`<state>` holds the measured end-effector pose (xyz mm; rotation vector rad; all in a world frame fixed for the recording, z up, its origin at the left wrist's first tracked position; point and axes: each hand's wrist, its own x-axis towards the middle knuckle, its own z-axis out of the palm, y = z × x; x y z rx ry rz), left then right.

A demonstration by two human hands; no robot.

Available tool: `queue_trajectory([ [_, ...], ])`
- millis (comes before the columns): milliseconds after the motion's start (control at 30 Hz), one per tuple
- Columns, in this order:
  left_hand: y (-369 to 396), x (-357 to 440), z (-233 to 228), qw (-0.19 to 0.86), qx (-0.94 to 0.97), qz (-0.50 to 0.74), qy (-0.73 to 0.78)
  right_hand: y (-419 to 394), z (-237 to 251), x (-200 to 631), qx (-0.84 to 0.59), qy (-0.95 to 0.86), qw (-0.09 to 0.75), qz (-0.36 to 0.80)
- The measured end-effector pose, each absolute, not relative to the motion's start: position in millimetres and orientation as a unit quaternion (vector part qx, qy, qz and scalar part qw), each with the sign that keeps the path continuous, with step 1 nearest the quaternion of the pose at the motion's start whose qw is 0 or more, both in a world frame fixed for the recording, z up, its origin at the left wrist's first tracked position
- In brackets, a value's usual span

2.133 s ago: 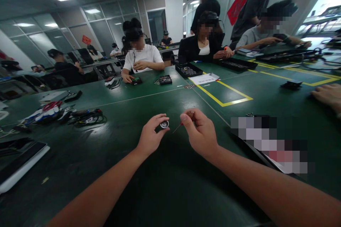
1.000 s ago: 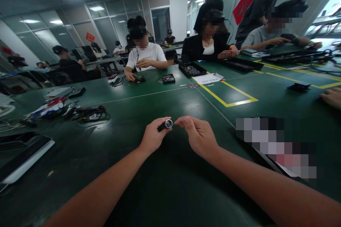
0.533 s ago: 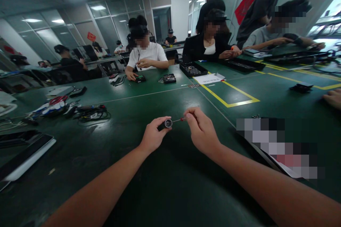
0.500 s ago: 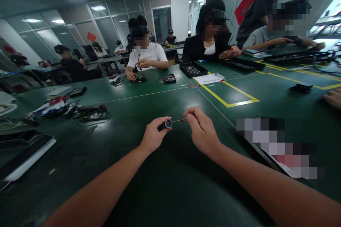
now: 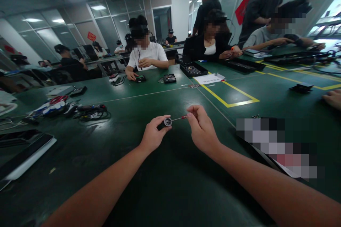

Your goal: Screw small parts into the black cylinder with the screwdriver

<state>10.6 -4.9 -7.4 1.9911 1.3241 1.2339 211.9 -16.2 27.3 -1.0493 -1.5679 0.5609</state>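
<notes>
My left hand (image 5: pixel 152 135) pinches a small round black and silver part (image 5: pixel 167 122) between thumb and fingers, just above the green table (image 5: pixel 165 184). My right hand (image 5: pixel 201 130) grips a thin screwdriver (image 5: pixel 179 117) with a red collar. Its metal tip points left and meets the round part's face. Both hands sit at the middle of the view, close together.
Cables and small tools (image 5: pixel 69 110) lie at the left, and a flat dark device (image 5: pixel 23 156) sits near the left edge. A yellow taped rectangle (image 5: pixel 229 95) marks the table at right. Another person's hand (image 5: pixel 333 98) rests at far right. Several people work across the table.
My right hand brought the screwdriver tip up to the round part, closed in on it, then drew back slightly so the shaft shows. The left hand kept holding the part.
</notes>
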Motion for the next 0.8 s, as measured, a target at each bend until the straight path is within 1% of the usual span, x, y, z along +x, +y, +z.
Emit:
queue_trajectory([
  [167,-6.8,11.8,-5.7,0.168,0.756,0.440,0.455,-8.9,24.5,209.3,-0.427,-0.583,0.610,0.326],
  [300,-8.8,11.0,0.1,0.095,0.789,0.435,0.423,-0.4,23.4,208.5,-0.421,-0.456,0.638,0.455],
  [367,-8.3,9.7,1.2,0.081,0.784,0.445,0.425,2.4,22.6,209.2,-0.408,-0.420,0.648,0.487],
  [467,-6.5,8.2,-0.2,0.087,0.773,0.456,0.433,1.0,23.5,210.3,-0.421,-0.457,0.653,0.433],
  [600,-5.8,8.3,-2.5,0.095,0.776,0.454,0.428,-7.4,26.9,209.6,-0.436,-0.539,0.626,0.356],
  [800,-7.2,8.0,-3.0,0.099,0.775,0.446,0.436,-14.6,27.2,210.7,-0.411,-0.622,0.594,0.302],
])
